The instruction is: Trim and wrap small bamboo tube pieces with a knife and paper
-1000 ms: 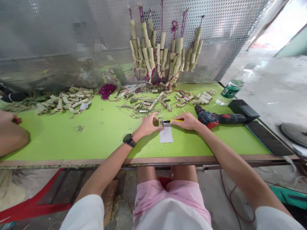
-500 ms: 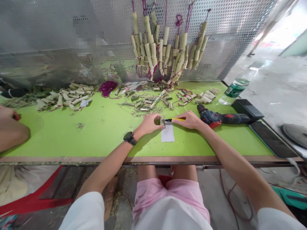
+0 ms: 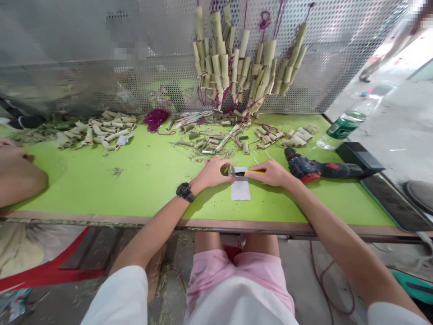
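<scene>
My left hand, with a black watch on its wrist, pinches a short pale green tube piece between thumb and fingers. In my right hand is a yellow-handled tool, its dark front end at the right side of the piece; its exact kind is too small to tell. A small white paper lies on the green tabletop just under the tool and the held piece.
Cut tube pieces and sticks lie behind my hands. Strung tubes hang against a perforated metal panel. At right are a drill, a bottle, a black box and a phone. Another person's arm rests at far left.
The whole view has shifted slightly, so the table's objects appear a little farther right. Both hands keep their holds, with the piece and tool still together above the paper.
</scene>
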Tool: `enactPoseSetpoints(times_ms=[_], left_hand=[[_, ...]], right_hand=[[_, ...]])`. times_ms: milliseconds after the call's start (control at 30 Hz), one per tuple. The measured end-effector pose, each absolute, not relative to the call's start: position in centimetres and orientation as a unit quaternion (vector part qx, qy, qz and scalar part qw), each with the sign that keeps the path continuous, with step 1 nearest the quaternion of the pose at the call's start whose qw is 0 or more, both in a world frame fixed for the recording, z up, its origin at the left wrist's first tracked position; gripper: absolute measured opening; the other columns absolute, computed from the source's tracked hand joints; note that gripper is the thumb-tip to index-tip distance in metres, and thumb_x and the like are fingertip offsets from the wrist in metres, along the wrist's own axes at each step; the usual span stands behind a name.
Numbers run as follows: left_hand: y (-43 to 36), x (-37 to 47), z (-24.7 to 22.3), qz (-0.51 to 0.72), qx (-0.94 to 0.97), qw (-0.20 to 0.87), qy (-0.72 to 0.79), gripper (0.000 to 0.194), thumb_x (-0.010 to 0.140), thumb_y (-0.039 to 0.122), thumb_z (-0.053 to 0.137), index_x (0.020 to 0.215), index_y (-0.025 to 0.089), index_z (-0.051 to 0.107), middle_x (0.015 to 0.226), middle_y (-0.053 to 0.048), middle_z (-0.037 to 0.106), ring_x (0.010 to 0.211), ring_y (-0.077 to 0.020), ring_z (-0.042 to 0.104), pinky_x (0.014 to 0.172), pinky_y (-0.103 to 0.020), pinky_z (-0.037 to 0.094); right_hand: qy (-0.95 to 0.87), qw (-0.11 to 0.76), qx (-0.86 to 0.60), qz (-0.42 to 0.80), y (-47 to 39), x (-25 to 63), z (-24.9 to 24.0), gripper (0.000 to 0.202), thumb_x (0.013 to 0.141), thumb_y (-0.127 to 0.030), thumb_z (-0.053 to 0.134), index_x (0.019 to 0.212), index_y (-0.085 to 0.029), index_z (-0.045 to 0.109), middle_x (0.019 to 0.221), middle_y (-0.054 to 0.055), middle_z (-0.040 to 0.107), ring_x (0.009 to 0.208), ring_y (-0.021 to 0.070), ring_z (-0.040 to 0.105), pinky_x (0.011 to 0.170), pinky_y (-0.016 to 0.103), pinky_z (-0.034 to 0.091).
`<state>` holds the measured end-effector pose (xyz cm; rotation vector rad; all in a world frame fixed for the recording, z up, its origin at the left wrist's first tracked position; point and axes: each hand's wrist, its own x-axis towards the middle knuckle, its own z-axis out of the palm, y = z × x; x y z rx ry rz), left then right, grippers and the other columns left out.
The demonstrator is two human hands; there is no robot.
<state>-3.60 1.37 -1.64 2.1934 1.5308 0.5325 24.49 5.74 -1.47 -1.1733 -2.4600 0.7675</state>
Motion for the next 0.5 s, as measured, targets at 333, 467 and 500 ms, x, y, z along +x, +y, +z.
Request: enactPoseSetpoints(times_ms=[333,467,500], left_hand=[[1.1,-3.0,-1.3,0.186,0.784,0.221,0.550,0.042,0.091,0.059,0.081,0.116,0.027,0.073,0.126,-0.009,0.078,0.123,-0.0389,0.063,0.108,-0.057,0.043],[1.1,-3.0,-1.5,0.194,0.779,0.222,0.554,0.045,0.089,0.059,0.084,0.117,0.026,0.073,0.128,-0.009,0.076,0.123,-0.0380,0.064,0.109,-0.056,0.044],[1.1,-3.1,-1.5,0.194,0.779,0.223,0.554,0.045,0.089,0.059,0.085,0.117,0.026,0.073,0.128,-0.009,0.076,0.123,-0.0375,0.065,0.109,-0.055,0.044]], right_hand=[[-0.857,0.145,-0.409,0.277,5.8,24.9,-1.2,0.064,0.096,-0.072,0.063,0.109,-0.018,0.094,0.057,0.003,0.059,0.061,0.0148,0.031,0.061,0.033,0.031],[-0.849,0.137,-0.415,0.298,6.1,25.4,-1.4,0.065,0.094,-0.075,0.063,0.107,-0.019,0.094,0.060,0.002,0.064,0.059,0.0145,0.032,0.060,0.033,0.031],[-0.847,0.134,-0.417,0.301,6.2,25.4,-1.4,0.066,0.094,-0.077,0.063,0.107,-0.020,0.094,0.061,0.003,0.066,0.058,0.0144,0.033,0.059,0.033,0.030]])
